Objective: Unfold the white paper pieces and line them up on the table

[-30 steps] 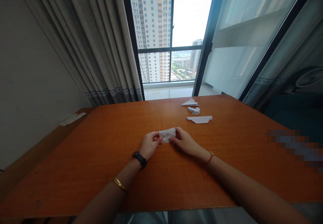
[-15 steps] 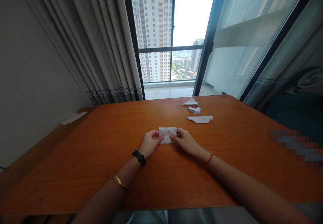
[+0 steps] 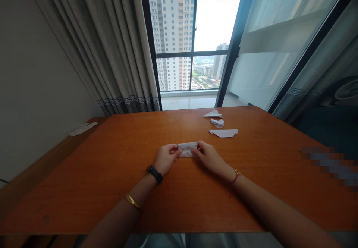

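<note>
A small folded piece of white paper (image 3: pixel 187 149) with crease lines is held between my two hands, close above the table or resting on it; I cannot tell which. My left hand (image 3: pixel 167 157) pinches its left edge, thumb on the near face and fingers behind. At the right edge my right hand (image 3: pixel 208 156) grips it the same way, its thumb lying across the paper's face. The fingers behind the paper are partly hidden.
On the wooden table (image 3: pixel 125 203), beyond my right hand, lie a long folded paper strip (image 3: pixel 223 133), a crumpled-looking folded paper (image 3: pixel 217 122) and a paper plane (image 3: pixel 213 113). Flat papers (image 3: pixel 83 128) lie at the far left. A curtain (image 3: pixel 117 46) hangs behind.
The paper between my hands looks shorter from top to bottom, as if tilted or folded over. Both hands keep their hold. The whole view has shifted slightly.
</note>
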Demonstrator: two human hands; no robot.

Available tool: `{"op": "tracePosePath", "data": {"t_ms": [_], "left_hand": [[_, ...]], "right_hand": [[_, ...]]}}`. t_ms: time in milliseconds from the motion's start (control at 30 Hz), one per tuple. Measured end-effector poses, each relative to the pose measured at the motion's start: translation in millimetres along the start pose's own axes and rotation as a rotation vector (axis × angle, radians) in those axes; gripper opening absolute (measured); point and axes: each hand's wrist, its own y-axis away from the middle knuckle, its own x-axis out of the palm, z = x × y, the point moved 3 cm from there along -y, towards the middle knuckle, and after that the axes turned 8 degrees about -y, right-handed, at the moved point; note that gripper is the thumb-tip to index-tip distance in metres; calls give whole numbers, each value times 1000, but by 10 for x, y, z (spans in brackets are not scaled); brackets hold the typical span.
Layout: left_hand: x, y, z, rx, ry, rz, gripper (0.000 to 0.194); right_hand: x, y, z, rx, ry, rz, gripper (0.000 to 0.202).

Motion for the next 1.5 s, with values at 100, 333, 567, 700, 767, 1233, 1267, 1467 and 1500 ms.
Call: {"op": "tracePosePath", "data": {"t_ms": [100,333,567,700,767,1233,1267,1467,1500], "left_hand": [[4,-2,29,14,-81,55,19],[-34,69,-158,245,-490,-93,62],[37,148,-247,465,-723,20,42],[46,127,-197,415,-663,23,48],[52,121,-179,391,-636,26,43],[-15,106,-181,261,-550,-124,36],[-27,94,-162,230,-531,-146,42],[-10,22,-81,153,-443,0,10],[-9,20,-80,152,-452,2,10]], "right_hand": [[20,17,21,-22,98,50,13],[54,21,76,-57,136,82,14],[85,32,59,-82,76,75,9],[99,36,65,-90,58,65,16],[103,34,71,-91,37,47,18],[24,14,109,-84,18,10,22],[21,8,93,-71,-1,3,21],[19,-17,25,-23,-65,47,21],[20,-17,24,-25,-59,51,22]]}}
